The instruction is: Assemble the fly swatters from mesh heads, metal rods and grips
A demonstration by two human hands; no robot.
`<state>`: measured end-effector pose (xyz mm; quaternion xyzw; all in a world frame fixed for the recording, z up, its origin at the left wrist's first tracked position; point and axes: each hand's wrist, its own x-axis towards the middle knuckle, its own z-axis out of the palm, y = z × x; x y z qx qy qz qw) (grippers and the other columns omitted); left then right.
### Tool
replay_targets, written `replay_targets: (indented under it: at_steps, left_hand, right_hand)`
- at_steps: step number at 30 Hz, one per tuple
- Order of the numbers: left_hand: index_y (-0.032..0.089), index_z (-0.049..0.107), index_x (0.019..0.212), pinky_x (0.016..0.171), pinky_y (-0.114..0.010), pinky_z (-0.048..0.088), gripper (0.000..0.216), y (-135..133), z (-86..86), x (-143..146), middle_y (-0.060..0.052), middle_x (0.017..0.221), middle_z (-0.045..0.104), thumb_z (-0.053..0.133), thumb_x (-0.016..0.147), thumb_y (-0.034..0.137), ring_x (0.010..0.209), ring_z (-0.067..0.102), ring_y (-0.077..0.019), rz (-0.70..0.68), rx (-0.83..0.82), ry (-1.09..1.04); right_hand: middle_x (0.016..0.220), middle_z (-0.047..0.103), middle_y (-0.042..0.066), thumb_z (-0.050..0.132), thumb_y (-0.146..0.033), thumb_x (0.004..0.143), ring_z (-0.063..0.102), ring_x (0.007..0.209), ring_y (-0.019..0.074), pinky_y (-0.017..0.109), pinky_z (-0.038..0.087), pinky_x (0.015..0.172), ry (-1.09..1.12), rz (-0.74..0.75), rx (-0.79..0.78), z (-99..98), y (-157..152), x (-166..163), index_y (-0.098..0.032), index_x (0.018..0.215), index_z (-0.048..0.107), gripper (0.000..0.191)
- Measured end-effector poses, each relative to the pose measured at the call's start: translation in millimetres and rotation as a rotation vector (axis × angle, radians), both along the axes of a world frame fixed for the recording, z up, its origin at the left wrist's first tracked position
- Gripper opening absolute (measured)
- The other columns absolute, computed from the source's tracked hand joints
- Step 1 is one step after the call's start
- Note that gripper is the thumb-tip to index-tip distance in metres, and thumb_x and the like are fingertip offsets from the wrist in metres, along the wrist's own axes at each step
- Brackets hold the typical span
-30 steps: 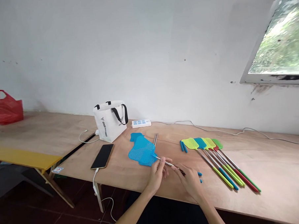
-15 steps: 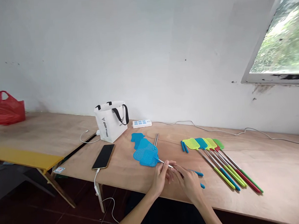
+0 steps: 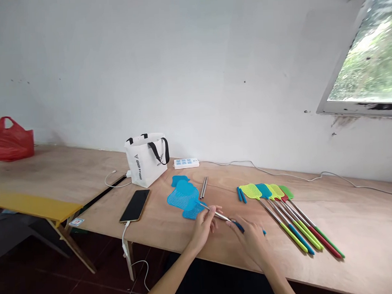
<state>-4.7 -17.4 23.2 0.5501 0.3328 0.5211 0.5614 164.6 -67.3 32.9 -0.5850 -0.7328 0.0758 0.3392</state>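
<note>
Evidently, in the head view, worked on one blue fly swatter (image 3: 187, 194), held slantwise over the wooden counter (image 3: 163, 228). Pinched its metal rod (image 3: 222, 216) between thumb and fingers of the left hand (image 3: 202, 229), a little way down from the perforated head. Closed the thumb and fingers of the right hand (image 3: 252, 240) around the blue handle (image 3: 238, 226), mostly covered from sight. Could not tell the blue tip (image 3: 264, 232) past that hand as the end of the same handle or as another piece.

Saw the perforated head overlapping more blue heads (image 3: 195, 213), with two loose metal rods (image 3: 204, 189) just beyond and two short blue handles (image 3: 243, 196) farther right. Noted a slanting row of swatters (image 3: 307, 234) to the right of both hands, and a phone (image 3: 135, 206) and a white bag (image 3: 148, 164) off to the left.

Judged the step in hand to be handling near the meeting of rod and handle, with the left hand probably for steadying and the right for turning or pushing. Called next, by that reading, for a firm left pinch, rod and handle in one straight line, and even pressure from the right.
</note>
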Motion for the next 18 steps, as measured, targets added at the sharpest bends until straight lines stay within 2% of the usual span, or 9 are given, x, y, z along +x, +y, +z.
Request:
replay_targets:
  at_steps: [3, 5, 8, 12, 15, 18]
  left_hand:
    - [0.015, 0.069, 0.116, 0.041, -0.018, 0.035, 0.065, 6, 0.1, -8, -0.01, 0.101, 0.07, 0.056, 0.086, 0.071, 0.054, 0.056, -0.0094, -0.037, -0.011, 0.084]
    - [0.016, 0.068, 0.116, 0.042, -0.018, 0.034, 0.061, 6, -1.4, -11, -0.009, 0.1, 0.071, 0.057, 0.087, 0.068, 0.056, 0.057, -0.0108, -0.09, 0.003, 0.192]
    - [0.016, 0.071, 0.101, 0.046, -0.02, 0.037, 0.048, 1, -2.5, -8, -0.006, 0.09, 0.072, 0.052, 0.094, 0.059, 0.054, 0.055, -0.0114, -0.16, 0.09, 0.378]
    - [0.018, 0.072, 0.088, 0.064, -0.025, 0.044, 0.034, -7, -0.5, -3, -0.004, 0.08, 0.072, 0.05, 0.099, 0.041, 0.064, 0.059, -0.0151, -0.079, 0.291, 0.588]
    - [0.021, 0.072, 0.097, 0.075, -0.026, 0.047, 0.023, -9, -1.4, -3, -0.003, 0.094, 0.073, 0.049, 0.097, 0.023, 0.082, 0.065, -0.0179, -0.027, 0.419, 0.716]
    - [0.025, 0.068, 0.115, 0.086, -0.028, 0.048, 0.034, -10, -5.2, -6, -0.003, 0.124, 0.066, 0.047, 0.092, 0.011, 0.1, 0.065, -0.0189, -0.01, 0.518, 0.899]
  right_hand:
    - [0.089, 0.076, 0.004, 0.035, -0.058, 0.102, 0.071, 0.077, 0.02, 0.025, 0.047, 0.067, -0.017, -0.005, 0.027, -2.9, 6, 14, -0.027, 0.095, 0.071, 0.048]
    - [0.09, 0.075, 0.004, 0.038, -0.059, 0.101, 0.07, 0.079, 0.0203, 0.027, 0.048, 0.071, -0.022, -0.004, 0.037, -5.6, 10, 25, -0.027, 0.093, 0.07, 0.047]
    - [0.089, 0.074, 0.005, 0.041, -0.057, 0.1, 0.069, 0.084, 0.0225, 0.031, 0.049, 0.075, -0.045, -0.039, 0.04, -8.9, 16, 41, -0.026, 0.089, 0.071, 0.044]
    - [0.093, 0.075, 0.005, 0.043, -0.047, 0.101, 0.068, 0.089, 0.0239, 0.034, 0.048, 0.077, -0.09, -0.093, 0.034, -12.5, 20, 57, -0.026, 0.09, 0.073, 0.038]
    - [0.095, 0.075, 0.005, 0.042, -0.04, 0.101, 0.067, 0.092, 0.0242, 0.035, 0.047, 0.081, -0.154, -0.077, 0.04, -16.4, 20, 63, -0.026, 0.095, 0.074, 0.036]
    - [0.094, 0.074, 0.005, 0.042, -0.039, 0.102, 0.066, 0.092, 0.0248, 0.037, 0.043, 0.086, -0.252, -0.092, 0.089, -21.0, 21, 64, -0.027, 0.094, 0.074, 0.036]
